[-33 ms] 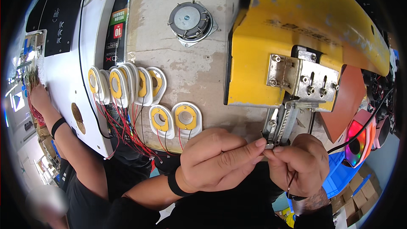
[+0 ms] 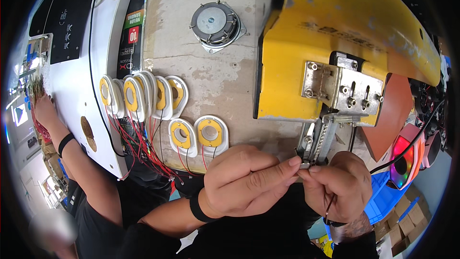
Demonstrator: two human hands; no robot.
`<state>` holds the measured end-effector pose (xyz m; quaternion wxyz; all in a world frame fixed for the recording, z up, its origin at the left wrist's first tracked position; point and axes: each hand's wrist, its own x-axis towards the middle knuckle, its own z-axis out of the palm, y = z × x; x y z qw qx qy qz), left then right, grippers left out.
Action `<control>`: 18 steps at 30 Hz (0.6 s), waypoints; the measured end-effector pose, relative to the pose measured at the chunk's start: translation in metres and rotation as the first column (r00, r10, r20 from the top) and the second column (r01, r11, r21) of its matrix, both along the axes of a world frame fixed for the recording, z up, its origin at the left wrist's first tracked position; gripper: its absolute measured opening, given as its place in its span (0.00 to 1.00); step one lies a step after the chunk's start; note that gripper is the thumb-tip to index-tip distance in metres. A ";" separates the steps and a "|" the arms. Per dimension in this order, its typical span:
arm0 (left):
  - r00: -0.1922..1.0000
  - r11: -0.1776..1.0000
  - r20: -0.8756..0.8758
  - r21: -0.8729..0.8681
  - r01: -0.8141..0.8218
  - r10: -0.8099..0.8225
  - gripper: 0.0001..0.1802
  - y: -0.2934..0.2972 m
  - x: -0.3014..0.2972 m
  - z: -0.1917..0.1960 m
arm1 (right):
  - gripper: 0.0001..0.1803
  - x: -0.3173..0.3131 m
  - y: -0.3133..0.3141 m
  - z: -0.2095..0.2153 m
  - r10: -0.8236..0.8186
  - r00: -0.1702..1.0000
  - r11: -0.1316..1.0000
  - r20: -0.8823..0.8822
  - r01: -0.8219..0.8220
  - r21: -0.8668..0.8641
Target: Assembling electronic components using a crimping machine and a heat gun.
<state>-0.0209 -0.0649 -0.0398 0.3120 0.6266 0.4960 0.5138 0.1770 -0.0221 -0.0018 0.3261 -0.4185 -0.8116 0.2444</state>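
Hands meet under yellow machine: left hand and right hand both pinching small metal piece at bracket's foot. Piece looks light, stiff, fiddly; fingertip grip at its ends suits. Thin wire trails below.

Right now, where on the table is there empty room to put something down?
Bare patches of the worn beige tabletop lie around the round grey speaker, and between the white-and-yellow ring coils and the big yellow metal machine. It is crowded at the near edge, where the red wires, left hand and right hand meet.
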 end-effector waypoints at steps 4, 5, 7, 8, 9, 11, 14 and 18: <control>1.000 1.000 0.018 0.011 -0.007 0.007 0.26 0.000 0.000 -0.004 | 0.22 0.003 -0.001 0.004 0.000 0.999 0.998 0.033 0.002 -0.060; 1.000 1.000 0.015 0.013 -0.006 0.006 0.26 0.001 0.001 -0.002 | 0.23 0.003 -0.001 0.005 -0.002 0.999 0.999 0.034 0.004 -0.054; 1.000 1.000 0.009 -0.002 -0.001 0.001 0.25 0.002 0.001 0.002 | 0.23 0.003 -0.001 0.005 -0.005 0.999 0.999 0.034 0.007 -0.048; 1.000 1.000 0.012 -0.002 -0.001 0.001 0.25 0.002 0.000 0.002 | 0.24 0.002 -0.001 0.004 -0.006 1.000 0.999 0.031 0.008 -0.035; 1.000 1.000 0.014 -0.003 0.002 -0.002 0.25 0.002 0.000 0.001 | 0.25 0.002 -0.001 0.004 -0.008 1.000 1.000 0.028 0.009 -0.023; 1.000 1.000 0.016 -0.004 0.005 -0.005 0.25 0.002 0.000 0.000 | 0.25 0.001 0.000 0.003 -0.001 1.000 1.000 0.023 0.002 -0.030; 1.000 1.000 0.018 -0.010 0.005 -0.005 0.25 0.000 -0.002 0.000 | 0.24 0.001 0.001 0.002 0.011 1.000 0.999 0.007 -0.011 -0.036; 0.996 0.997 -0.051 0.007 0.079 -0.078 0.24 -0.002 -0.006 0.000 | 0.20 -0.003 0.003 0.000 0.024 1.000 1.000 -0.014 -0.024 0.004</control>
